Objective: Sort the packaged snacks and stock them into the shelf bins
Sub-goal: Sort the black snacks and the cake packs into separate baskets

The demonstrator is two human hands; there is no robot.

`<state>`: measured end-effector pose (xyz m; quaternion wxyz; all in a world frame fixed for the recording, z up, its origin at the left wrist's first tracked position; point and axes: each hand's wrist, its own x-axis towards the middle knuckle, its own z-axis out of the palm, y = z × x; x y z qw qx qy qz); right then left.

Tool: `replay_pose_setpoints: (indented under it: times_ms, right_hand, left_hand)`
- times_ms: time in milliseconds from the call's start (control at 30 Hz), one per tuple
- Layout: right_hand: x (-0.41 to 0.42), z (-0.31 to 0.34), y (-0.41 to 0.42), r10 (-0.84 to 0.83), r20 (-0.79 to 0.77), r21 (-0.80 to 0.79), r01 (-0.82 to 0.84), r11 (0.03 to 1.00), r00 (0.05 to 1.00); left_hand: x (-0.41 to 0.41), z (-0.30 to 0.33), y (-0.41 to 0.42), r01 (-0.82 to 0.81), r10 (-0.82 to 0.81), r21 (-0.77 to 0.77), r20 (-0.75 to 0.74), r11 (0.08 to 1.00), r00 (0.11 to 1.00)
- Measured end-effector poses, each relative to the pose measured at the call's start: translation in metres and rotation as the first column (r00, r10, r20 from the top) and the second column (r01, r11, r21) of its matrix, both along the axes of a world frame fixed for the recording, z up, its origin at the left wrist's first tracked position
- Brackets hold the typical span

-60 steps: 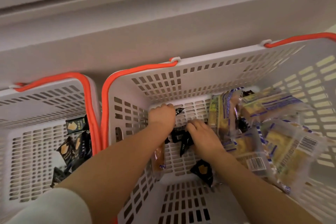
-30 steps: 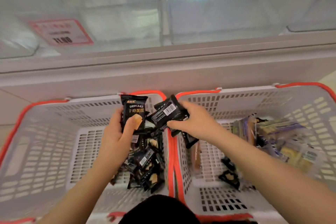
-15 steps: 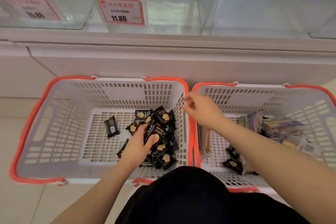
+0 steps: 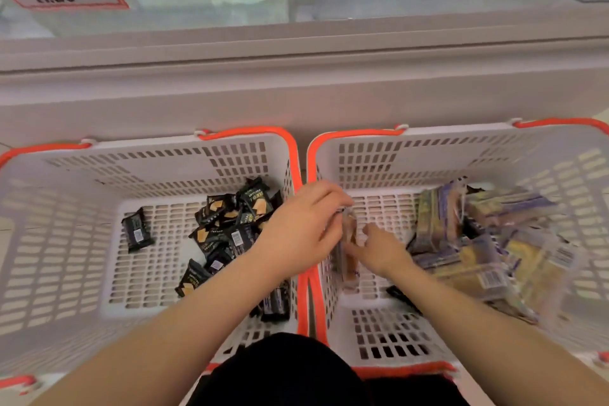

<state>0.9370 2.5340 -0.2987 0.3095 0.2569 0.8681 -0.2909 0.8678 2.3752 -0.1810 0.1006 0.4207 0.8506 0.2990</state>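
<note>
Snack in a see-through orange wrapper [image 4: 348, 241] leans on the white slotted basket wall [image 4: 326, 277]; left hand [image 4: 301, 229] pinches its top; right hand [image 4: 379, 249] reaches in, its grip unclear; it could slip from a weak pinch.

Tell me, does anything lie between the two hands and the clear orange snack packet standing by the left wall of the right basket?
Nothing visible does. The left hand and the right hand already meet at the orange snack packet, inside the right basket. The yellow and purple packets lie further right, out of the way.
</note>
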Motion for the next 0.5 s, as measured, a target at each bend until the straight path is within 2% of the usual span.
replay_pose_setpoints:
  times_ms: [133, 267, 333, 400, 500]
  right_hand:
    - [-0.005, -0.029, -0.019, -0.126, -0.054, -0.098, 0.120, 0.988, 0.991]
    - [-0.011, -0.042, 0.001, -0.265, -0.102, -0.127, 0.252, 0.959, 0.959]
    - [-0.007, -0.044, 0.029, -0.334, -0.133, -0.095, 0.323, 0.942, 0.933]
    - [-0.002, -0.045, 0.067, -0.396, -0.177, -0.075, 0.389, 0.918, 0.901]
    - [0.002, -0.042, 0.118, -0.414, -0.240, -0.073, 0.409, 0.909, 0.878]
  left_hand:
    - [-0.015, -0.013, 0.032, 0.095, -0.097, -0.125, -0.008, 0.988, 0.995]
    - [-0.031, -0.040, 0.062, 0.092, -0.083, -0.365, 0.041, 0.926, 0.996]
    - [-0.035, -0.058, 0.079, 0.128, -0.119, -0.541, 0.053, 0.831, 0.992]
    - [-0.037, -0.079, 0.098, 0.188, -0.202, -0.698, 0.064, 0.691, 0.977]
    - [-0.037, -0.113, 0.121, 0.246, -0.314, -0.842, 0.097, 0.481, 0.944]
